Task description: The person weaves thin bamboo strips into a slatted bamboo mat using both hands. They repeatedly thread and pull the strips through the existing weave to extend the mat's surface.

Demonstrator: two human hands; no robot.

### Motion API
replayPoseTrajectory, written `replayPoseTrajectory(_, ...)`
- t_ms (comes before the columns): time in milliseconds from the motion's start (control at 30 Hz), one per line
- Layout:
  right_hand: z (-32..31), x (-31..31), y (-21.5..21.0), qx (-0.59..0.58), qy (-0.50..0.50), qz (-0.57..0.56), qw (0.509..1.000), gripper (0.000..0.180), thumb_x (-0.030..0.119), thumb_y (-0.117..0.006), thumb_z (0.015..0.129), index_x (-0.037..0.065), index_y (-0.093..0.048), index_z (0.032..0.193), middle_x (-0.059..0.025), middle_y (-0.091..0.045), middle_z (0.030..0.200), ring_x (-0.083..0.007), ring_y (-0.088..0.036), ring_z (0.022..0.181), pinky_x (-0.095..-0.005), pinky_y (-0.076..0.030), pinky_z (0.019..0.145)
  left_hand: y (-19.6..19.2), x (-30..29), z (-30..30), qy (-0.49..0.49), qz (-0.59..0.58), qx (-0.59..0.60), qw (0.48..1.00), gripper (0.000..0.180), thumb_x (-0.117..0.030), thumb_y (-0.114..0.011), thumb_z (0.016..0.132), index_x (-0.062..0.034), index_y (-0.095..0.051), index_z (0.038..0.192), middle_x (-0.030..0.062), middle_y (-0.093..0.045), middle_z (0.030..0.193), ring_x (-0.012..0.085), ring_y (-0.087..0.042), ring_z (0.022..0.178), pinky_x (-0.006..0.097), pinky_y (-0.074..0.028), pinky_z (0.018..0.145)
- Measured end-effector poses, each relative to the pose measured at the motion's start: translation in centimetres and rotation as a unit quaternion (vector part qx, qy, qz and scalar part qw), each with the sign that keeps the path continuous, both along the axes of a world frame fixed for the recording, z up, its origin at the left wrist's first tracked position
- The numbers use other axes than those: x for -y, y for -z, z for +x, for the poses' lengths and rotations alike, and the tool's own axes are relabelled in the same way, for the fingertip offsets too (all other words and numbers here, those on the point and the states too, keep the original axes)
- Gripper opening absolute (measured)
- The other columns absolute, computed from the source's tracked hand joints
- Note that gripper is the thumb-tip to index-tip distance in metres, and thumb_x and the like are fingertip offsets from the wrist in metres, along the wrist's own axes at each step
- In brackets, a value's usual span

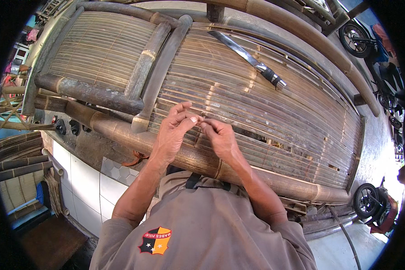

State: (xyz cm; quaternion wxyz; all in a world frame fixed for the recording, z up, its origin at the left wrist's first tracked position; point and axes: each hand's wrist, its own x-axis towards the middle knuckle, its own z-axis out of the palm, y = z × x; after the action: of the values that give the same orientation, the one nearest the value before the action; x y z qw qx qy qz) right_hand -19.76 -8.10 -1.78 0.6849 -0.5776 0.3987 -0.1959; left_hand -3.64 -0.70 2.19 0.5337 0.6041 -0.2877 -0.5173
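Both hands meet in a pinch just above the near part of a slatted bamboo bench (202, 67). The thumb and index finger of my left hand (176, 126) press together, with its other fingers curled loosely. My right hand (219, 136) closes its fingertips against the left ones. Whatever lies between the fingertips is too small to make out. Farther off on the slats rests a machete (240, 53), its bare blade pointing to the far left and its dark-wrapped handle toward the right. Neither hand touches it.
A thick bamboo pole (112, 128) forms the bench's near edge, close to my body. Another bamboo rail (319, 45) curves along the far side. On the left stands a raised slatted bamboo section (105, 49). Motorcycles (366, 200) stand at the right. Stacked bamboo pieces (20, 157) lie lower left.
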Motion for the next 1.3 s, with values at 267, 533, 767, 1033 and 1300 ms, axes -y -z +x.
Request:
replayPoseTrajectory(267, -3.2, 0.5, -2.8, -0.04, -0.115, -0.148, 0.981, 0.014, 0.008, -0.061, 0.096, -0.001, -0.069, 0.103, -0.0039, -0.059, 0.065, -0.0093, -0.05, 0.062, -0.0311, -0.044, 0.057, 0.3, -1.3, 0.1, 0.161, 0.025, 0.362, 0.918, 0.023, -0.016, -0.062, 0.097, -0.0036, -0.076, 0.111, 0.0107, -0.049, 0.146, 0.0268, -0.049, 0.132, 0.04, -0.044, 0.108)
replayPoseTrajectory(533, -1.0, 1.6, -4.6, -0.118, -0.076, -0.524, 0.84, 0.015, 0.021, -0.069, 0.096, 0.007, -0.067, 0.096, -0.0094, -0.068, 0.091, -0.0351, -0.066, 0.071, -0.0483, -0.054, 0.061, -1.3, -2.2, -0.4, 0.102, -0.062, 0.224, 0.967, 0.016, -0.012, -0.061, 0.095, 0.0026, -0.068, 0.098, 0.0114, -0.063, 0.121, 0.0251, -0.062, 0.109, 0.038, -0.051, 0.092)
replayPoseTrajectory(767, -8.0, 4.1, -17.0, 0.066, -0.296, -0.311, 0.901, 0.023, 0.014, -0.064, 0.1, -0.001, -0.065, 0.082, -0.0135, -0.065, 0.083, -0.0316, -0.067, 0.073, -0.0431, -0.056, 0.07, 0.8, -0.9, 1.6, 0.105, -0.073, 0.411, 0.902, 0.033, -0.021, -0.065, 0.094, -0.0006, -0.07, 0.12, 0.0173, -0.071, 0.118, 0.0337, -0.064, 0.11, 0.044, -0.049, 0.1)
replayPoseTrajectory(1033, -12.9, 11.8, -15.1, -0.325, 0.06, -0.327, 0.885, 0.025, 0.026, -0.068, 0.1, 0.001, -0.073, 0.102, -0.0147, -0.07, 0.089, -0.0263, -0.068, 0.086, -0.0393, -0.054, 0.073, 3.9, 2.0, 0.7, 0.259, 0.015, 0.586, 0.768, 0.053, -0.052, -0.064, 0.09, -0.0022, -0.073, 0.107, 0.0176, -0.073, 0.104, 0.034, -0.066, 0.101, 0.046, -0.043, 0.094)
replayPoseTrajectory(1300, -3.6, 6.5, -6.4, -0.247, -0.151, -0.596, 0.749, 0.053, 0.015, -0.074, 0.088, 0.017, -0.062, 0.14, -0.0209, -0.053, 0.138, -0.0384, -0.054, 0.13, -0.0498, -0.048, 0.108, 3.7, 3.0, 1.2, 0.301, 0.061, 0.558, 0.771, 0.05, -0.054, -0.07, 0.087, -0.0035, -0.073, 0.086, 0.0164, -0.073, 0.085, 0.0354, -0.068, 0.085, 0.046, -0.044, 0.08)
